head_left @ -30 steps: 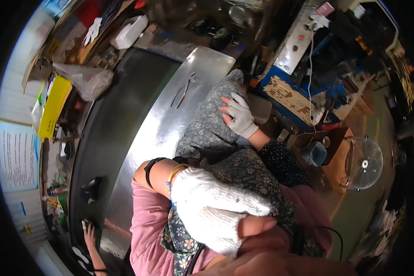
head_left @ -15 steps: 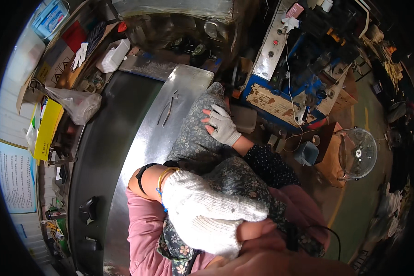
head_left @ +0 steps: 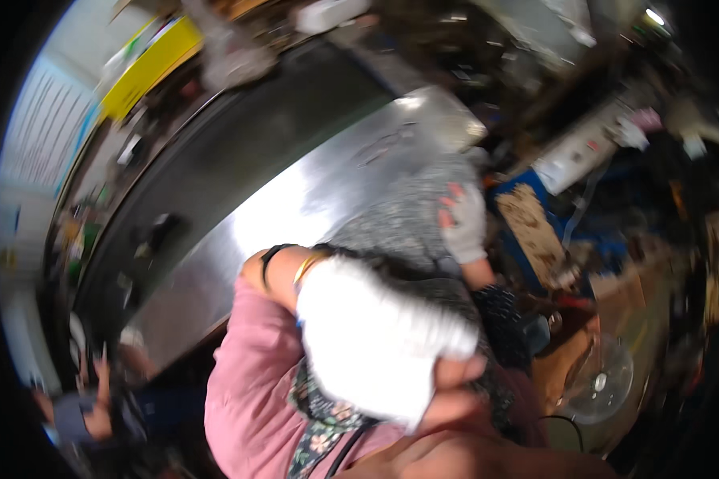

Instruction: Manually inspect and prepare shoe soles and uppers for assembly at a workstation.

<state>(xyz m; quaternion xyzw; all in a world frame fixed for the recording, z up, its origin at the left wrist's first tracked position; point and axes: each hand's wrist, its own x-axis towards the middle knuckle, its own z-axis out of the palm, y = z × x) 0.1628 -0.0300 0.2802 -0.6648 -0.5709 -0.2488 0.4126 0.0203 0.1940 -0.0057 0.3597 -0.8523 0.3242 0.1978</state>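
Observation:
A grey speckled fabric [head_left: 399,223] lies on a shiny metal table [head_left: 295,215] and runs back toward my body. My right hand [head_left: 463,223], in a white glove with open fingertips, rests flat on the fabric's far end with its fingers spread. My left hand [head_left: 375,343], also in a white glove, is raised close to the camera with its fingers curled under. It hides part of the fabric, and what it grips is unclear. A black band and bangles circle that wrist above a pink sleeve. The picture is motion-blurred.
A dark curved surface [head_left: 224,136] borders the table on the left, with a yellow object [head_left: 148,72] beyond it. Cluttered blue and white equipment [head_left: 567,160] stands on the right, above a clear round fan guard [head_left: 599,383]. Another person's hand [head_left: 96,399] shows at lower left.
The view has swung and tilted, so the table now runs diagonally and everything is blurred. My right hand stays on the fabric. My left hand remains raised near the camera.

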